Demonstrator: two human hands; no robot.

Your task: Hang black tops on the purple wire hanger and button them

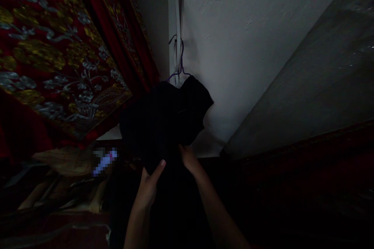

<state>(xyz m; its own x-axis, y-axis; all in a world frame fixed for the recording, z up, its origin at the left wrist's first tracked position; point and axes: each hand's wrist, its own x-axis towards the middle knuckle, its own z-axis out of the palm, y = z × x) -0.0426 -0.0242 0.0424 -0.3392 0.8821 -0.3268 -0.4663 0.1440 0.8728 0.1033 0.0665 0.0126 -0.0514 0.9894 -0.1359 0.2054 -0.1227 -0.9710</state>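
Observation:
A black short-sleeved garment (175, 116), perhaps a shirt, hangs on a thin purple hanger (182, 60) against the wall. My left hand (150, 183) grips the cloth low on its left side, the thumb lying on top and the other fingers hidden behind. On the right side, my right hand (188, 157) is closed at the garment's lower part, with its fingertips lost in the dark cloth. The hanger's hook is at a pale cord or strap (177, 15) running down the wall. Deep shadow hides the garment's lower edge.
Red cloth with gold and silver embroidery (58, 46) hangs at the left. Below it are a woven straw-coloured item (66, 161) and a wooden frame (97, 198). A grey, shiny sheet (309, 81) slants across the right, above dark red material (321, 167). The light is dim.

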